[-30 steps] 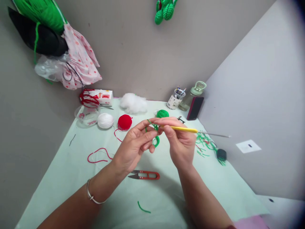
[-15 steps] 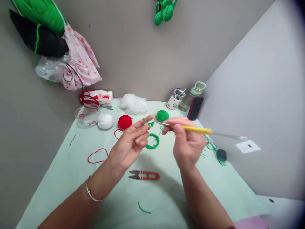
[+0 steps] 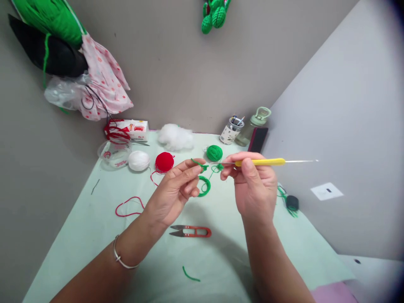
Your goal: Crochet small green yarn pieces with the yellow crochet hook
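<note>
My left hand pinches a strand of green yarn between thumb and forefinger, and a small green loop hangs below the fingers. My right hand grips a crochet hook by its yellow handle, held almost level, with its thin metal tip pointing left into the yarn near my left fingertips. Both hands hover above the pale green table cover. A silver bangle sits on my left wrist.
Red thread snips lie below my hands. Behind them sit a green yarn ball, a red ball, a white ball, white stuffing, a plastic container, a pen cup and a bottle. Yarn scraps lie at the right.
My hands have drawn apart from a close pinch. The right hand moved right and levelled the hook, stretching green yarn between the hands. The loop now hangs free under my left fingers.
</note>
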Tool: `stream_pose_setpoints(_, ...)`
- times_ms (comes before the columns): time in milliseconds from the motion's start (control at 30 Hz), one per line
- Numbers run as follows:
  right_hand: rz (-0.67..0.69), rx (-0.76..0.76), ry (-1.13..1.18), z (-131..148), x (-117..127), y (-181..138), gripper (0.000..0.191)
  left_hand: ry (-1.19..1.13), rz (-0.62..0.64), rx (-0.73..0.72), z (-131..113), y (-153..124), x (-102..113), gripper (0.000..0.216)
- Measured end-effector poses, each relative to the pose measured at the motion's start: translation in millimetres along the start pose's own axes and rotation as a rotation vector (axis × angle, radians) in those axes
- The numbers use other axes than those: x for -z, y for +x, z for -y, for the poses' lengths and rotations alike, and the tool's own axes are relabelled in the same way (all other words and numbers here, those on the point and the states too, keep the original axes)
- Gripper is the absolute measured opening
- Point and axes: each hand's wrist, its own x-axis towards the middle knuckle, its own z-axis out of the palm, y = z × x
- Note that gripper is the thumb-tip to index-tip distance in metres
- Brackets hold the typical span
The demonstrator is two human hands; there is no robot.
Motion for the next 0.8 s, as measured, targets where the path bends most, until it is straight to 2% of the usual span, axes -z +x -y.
stream_pose_setpoints(100, 0.040, -0.033, 0.005, 1, 9, -13, 0.017, -0.013, 0.012, 0.073, 9, -3, -3, 0.014)
stream_pose_setpoints(200, 0.018, -0.073, 0.006, -2, 17, -28, 0.018, -0.009, -0.013, 0.127, 20, -9, -3, 0.017)
stream_pose_setpoints(333, -0.058, -0.114, 0.032, -12, 20, -47, 0.019, 0.003, -0.101, 0.145, 34, -16, 6, 0.022)
stream_pose_setpoints(500, -0.040, -0.184, -0.001, -23, 19, -69, 0.020, -0.042, -0.252, 0.160, 52, -28, 21, 0.030)
stream_pose_setpoints(800, -0.007, -0.133, -0.080, -27, 17, -85, 0.019, -0.076, -0.289, 0.151, 59, -34, 30, 0.022)
